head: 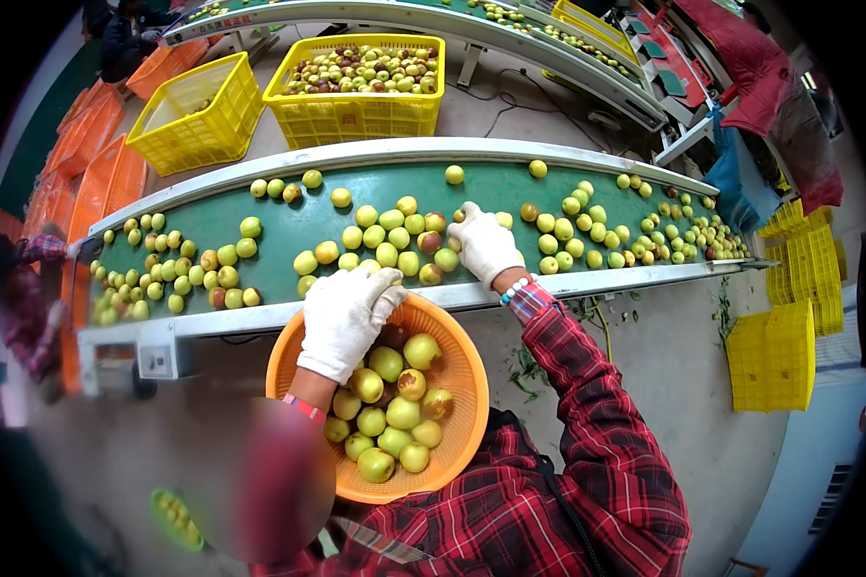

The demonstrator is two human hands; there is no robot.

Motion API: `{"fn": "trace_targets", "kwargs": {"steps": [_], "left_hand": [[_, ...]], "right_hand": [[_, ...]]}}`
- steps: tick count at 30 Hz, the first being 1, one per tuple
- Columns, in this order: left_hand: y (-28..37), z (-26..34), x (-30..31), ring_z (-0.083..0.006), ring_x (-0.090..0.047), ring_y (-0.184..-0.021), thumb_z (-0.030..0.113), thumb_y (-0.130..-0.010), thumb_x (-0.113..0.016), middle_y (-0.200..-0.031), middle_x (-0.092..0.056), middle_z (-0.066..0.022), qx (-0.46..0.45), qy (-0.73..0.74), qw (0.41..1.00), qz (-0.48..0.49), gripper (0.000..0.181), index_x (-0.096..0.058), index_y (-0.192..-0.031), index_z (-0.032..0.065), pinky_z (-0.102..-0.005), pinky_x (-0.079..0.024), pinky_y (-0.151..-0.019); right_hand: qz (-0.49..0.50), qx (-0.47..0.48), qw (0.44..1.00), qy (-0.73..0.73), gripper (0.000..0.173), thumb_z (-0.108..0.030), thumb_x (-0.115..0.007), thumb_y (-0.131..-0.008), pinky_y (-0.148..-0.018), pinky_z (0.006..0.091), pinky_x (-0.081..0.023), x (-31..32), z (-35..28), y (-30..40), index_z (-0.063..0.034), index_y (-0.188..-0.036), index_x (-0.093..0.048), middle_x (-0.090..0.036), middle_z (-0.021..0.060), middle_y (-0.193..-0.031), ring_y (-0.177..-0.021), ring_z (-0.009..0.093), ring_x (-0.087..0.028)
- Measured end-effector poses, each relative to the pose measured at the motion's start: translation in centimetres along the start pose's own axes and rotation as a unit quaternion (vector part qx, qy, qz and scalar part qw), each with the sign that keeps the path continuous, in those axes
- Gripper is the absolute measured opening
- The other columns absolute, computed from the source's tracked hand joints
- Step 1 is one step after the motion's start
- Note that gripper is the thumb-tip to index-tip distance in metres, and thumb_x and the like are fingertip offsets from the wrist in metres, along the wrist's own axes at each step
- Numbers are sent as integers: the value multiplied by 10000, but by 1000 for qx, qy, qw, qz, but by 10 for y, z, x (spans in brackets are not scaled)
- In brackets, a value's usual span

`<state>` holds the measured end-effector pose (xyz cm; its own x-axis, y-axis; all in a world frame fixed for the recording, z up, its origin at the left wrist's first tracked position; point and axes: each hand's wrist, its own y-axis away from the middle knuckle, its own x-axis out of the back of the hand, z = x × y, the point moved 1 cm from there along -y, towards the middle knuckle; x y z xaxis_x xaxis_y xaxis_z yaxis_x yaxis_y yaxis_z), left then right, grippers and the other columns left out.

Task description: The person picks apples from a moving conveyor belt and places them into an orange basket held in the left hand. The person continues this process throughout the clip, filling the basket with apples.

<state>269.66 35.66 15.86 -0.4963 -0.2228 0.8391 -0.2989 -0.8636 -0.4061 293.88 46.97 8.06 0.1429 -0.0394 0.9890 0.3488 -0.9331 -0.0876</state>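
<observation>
My left hand (346, 317), in a white glove, is over the upper left rim of an orange plastic basket (469, 404); whether its fingers hold anything cannot be told. Green jujubes (404, 412), some with brown patches, lie in the basket, which is against my body at the belt's near edge. On the green conveyor belt (404, 184) are many more round green and reddish fruits. My right hand (485, 241), also gloved, reaches over the belt among them, with a brownish fruit (458, 216) at its fingertips; a firm grip on it cannot be made out.
Beyond the belt stand a yellow crate full of fruit (353, 115) and a yellow crate holding a few (202, 122). A second conveyor (577, 76) runs behind. Yellow crates (772, 357) are stacked at right. Another person (32, 310) is at the belt's left end.
</observation>
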Motion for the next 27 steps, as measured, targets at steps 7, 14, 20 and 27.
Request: {"fn": "trace_targets", "kwargs": {"steps": [7,14,20,27], "left_hand": [[-2,15,-5,-250,-649,-749,337,-890,-737,-797,-641,-28,9,-18,1000,1,198,-743,-1013,182,-412,-509,-660],[-8,24,-22,-270,-644,-729,313,-858,-744,-777,-615,-37,9,-41,999,-8,193,-730,-1026,221,-426,-498,-631],[-4,30,-32,-256,-626,-734,301,-832,-750,-759,-597,-32,4,-79,997,-13,254,-732,-1074,225,-419,-492,-645],[-16,60,-34,-254,-620,-736,307,-887,-740,-759,-613,-24,13,-48,999,-19,183,-741,-1042,208,-419,-489,-656]], "right_hand": [[54,-47,975,-208,440,-151,-841,-745,-958,390,-564,14,30,22,-122,-1172,-739,-601,145,-1314,-1122,331,-657],[8,194,837,-511,510,-184,-932,-618,-1068,410,-474,131,-40,97,-102,-1079,-729,-573,124,-1377,-1224,288,-583],[-45,287,818,-496,475,-144,-858,-709,-1066,440,-479,127,-48,83,-67,-1151,-703,-653,131,-1291,-1242,318,-604],[44,-104,942,-318,435,-397,-703,-927,-922,458,-544,-1,14,-17,-95,-1241,-707,-701,198,-1192,-1086,383,-680]]}}
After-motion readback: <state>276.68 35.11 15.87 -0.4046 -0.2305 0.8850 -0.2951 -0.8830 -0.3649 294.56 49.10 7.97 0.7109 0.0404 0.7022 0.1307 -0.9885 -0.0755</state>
